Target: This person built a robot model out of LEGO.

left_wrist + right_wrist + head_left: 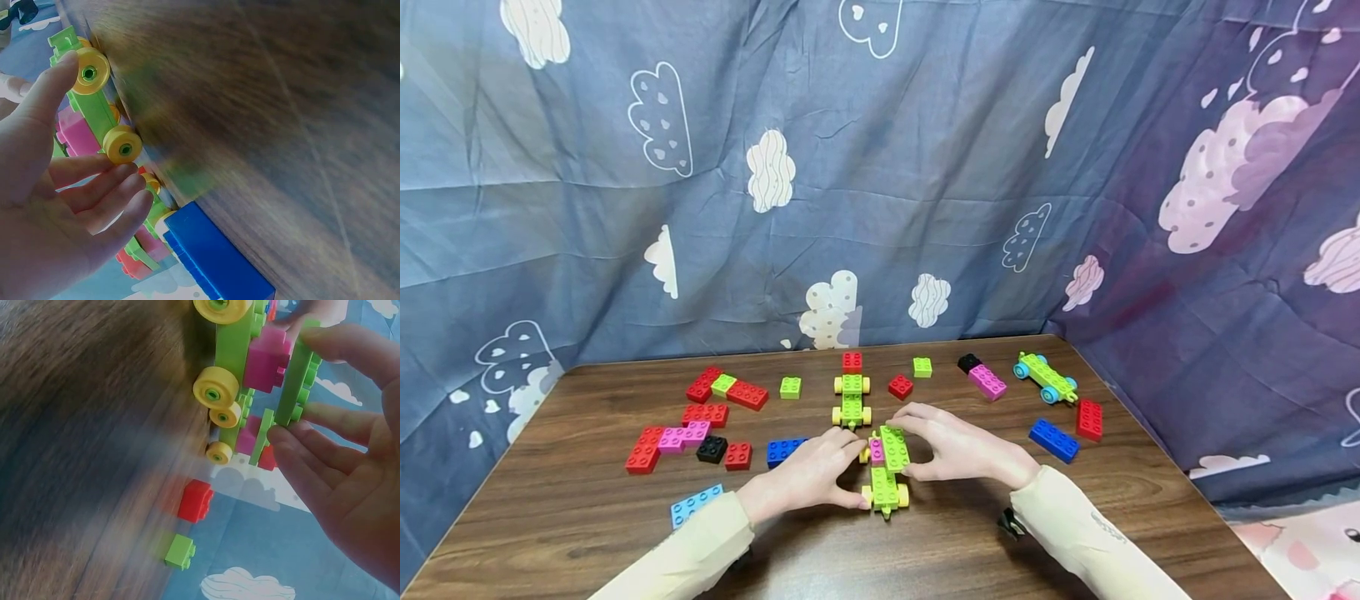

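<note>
My right hand (pixel 955 443) pinches a lime-green studded plate (pixel 295 381) by its ends, between thumb and fingers. It hangs tilted beside a pink brick (pixel 265 362), with a gap showing between them in the right wrist view. The pink brick sits on a green toy car base (pixel 883 487) with yellow wheels, which stands on the table. My left hand (pixel 812 471) holds this car base from the left, its thumb on the near wheel (pixel 90 72) and its index finger against the far wheel (pixel 122 145).
Directly beyond stands another yellow-wheeled green car (pixel 852 407). A blue brick (pixel 784 451) lies by my left hand, a light-blue one (pixel 696 504) near the left sleeve. Several loose bricks spread left; at right are a blue-wheeled car base (pixel 1043 377) and a blue brick (pixel 1054 440).
</note>
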Tool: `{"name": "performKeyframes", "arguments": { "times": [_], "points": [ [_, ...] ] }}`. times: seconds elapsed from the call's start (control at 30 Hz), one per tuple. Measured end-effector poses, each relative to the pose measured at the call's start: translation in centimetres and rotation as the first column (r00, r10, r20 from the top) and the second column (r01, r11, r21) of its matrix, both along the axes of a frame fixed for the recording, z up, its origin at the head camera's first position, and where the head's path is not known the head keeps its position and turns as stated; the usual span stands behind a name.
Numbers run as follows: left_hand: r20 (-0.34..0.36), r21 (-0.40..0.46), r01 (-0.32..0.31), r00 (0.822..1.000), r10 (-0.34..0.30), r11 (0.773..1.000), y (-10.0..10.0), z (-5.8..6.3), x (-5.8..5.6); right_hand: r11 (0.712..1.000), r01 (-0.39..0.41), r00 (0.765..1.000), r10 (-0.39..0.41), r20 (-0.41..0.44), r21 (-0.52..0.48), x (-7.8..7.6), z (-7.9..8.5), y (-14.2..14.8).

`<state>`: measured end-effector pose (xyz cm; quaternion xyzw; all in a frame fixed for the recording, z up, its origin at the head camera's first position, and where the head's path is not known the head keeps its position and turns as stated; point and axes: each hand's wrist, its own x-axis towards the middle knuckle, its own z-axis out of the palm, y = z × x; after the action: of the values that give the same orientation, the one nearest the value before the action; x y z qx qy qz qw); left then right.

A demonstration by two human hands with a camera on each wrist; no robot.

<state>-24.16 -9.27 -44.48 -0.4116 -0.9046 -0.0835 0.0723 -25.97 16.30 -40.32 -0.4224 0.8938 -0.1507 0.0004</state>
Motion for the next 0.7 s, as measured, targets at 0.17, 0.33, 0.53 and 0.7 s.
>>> {"name": "performKeyframes", "arguments": {
  "times": [0.17,0.33,0.53,0.7],
  "points": [
    [0.005,0.010,0.005,1.000,-0.005,1.000,-0.06,0.08,0.01,1.000,0.003,1.000,-0.004,0.021,0.016,-0.11,-0.16,-0.20],
    [0.001,0.005,0.005,1.000,-0.005,1.000,-0.06,0.04,-0.07,1.000,-0.008,1.000,0.008,0.022,0.005,-0.19,-0.16,-0.41],
    [0.006,0.000,0.003,1.000,-0.003,1.000,-0.01,-0.02,-0.14,1.000,-0.012,0.999,0.012,0.030,-0.007,-0.27,-0.19,-0.61],
    [0.001,0.006,0.002,1.000,-0.002,1.000,-0.04,-0.03,-0.07,1.000,-0.025,0.999,0.025,0.025,-0.005,-0.42,-0.20,-0.83]
  ]
}}
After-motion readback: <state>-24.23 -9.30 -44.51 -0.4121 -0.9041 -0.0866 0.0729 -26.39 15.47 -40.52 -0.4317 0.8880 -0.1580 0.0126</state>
